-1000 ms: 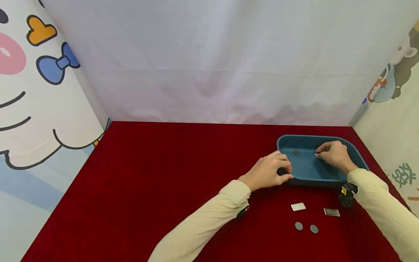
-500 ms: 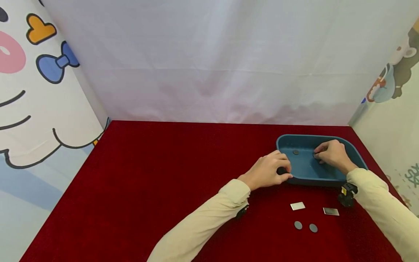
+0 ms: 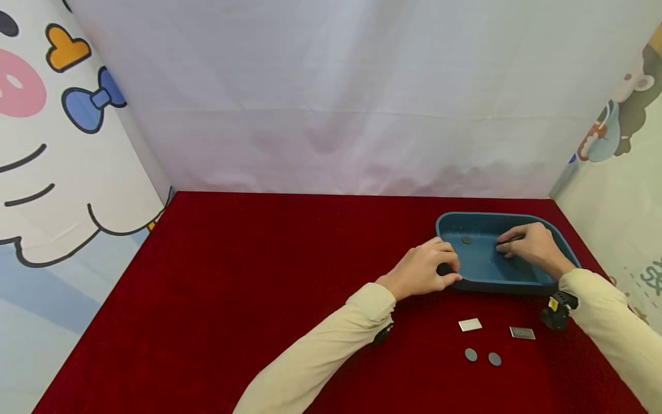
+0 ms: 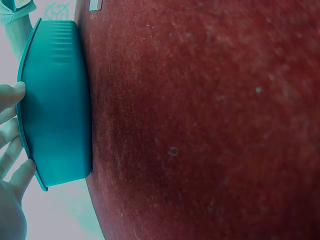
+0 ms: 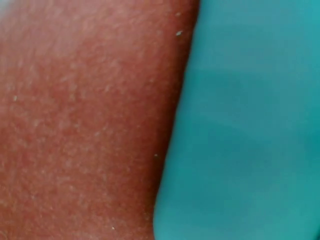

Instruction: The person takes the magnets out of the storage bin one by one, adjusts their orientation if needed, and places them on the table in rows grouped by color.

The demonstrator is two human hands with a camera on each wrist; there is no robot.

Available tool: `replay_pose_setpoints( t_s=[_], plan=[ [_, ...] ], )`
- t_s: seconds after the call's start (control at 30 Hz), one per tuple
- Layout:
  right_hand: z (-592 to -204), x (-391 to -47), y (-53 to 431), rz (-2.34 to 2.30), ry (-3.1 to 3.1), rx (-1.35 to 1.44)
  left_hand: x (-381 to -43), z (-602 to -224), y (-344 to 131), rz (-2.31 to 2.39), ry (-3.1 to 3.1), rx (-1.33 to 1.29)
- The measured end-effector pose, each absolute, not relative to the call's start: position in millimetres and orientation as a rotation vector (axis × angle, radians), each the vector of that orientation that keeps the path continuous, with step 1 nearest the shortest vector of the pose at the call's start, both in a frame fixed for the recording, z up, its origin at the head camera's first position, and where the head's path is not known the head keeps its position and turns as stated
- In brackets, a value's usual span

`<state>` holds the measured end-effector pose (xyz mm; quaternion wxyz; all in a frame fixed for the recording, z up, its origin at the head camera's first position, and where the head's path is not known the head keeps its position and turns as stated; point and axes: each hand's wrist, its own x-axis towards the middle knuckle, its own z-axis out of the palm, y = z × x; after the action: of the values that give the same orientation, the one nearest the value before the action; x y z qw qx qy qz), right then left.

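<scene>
One tray (image 3: 478, 261): your left hand (image 3: 421, 267) is gripping it, probably for steadiness; your right hand (image 3: 534, 247) is pinching a dark piece (image 3: 512, 240) inside.

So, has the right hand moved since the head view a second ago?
Yes, slightly: against the darker grey rectangular plate, the right hand has shifted rightward at the wrist, while its fingertips stay nearly in place.

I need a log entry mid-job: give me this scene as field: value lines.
Blue bin: on red tabletop
Left hand: grips the bin's left-side rim
Right hand: inside the bin, pinching a small dark piece, shape unclear
Also visible in bin: round disc
In front of bin: pale rectangle, darker rectangle to its right, two grey discs nearer the person
</scene>
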<state>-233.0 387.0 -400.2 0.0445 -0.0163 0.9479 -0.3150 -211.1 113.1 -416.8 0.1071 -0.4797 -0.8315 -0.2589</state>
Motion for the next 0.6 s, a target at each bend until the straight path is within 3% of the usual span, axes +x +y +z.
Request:
replay_pose_setpoints(
  t_s=[0.6],
  plan=[
    [-382.7, -209.4, 389.1, -1.204, 2.821, -0.022, -211.8, -417.9, 115.1, -0.768, -2.430, -1.419]
  ],
)
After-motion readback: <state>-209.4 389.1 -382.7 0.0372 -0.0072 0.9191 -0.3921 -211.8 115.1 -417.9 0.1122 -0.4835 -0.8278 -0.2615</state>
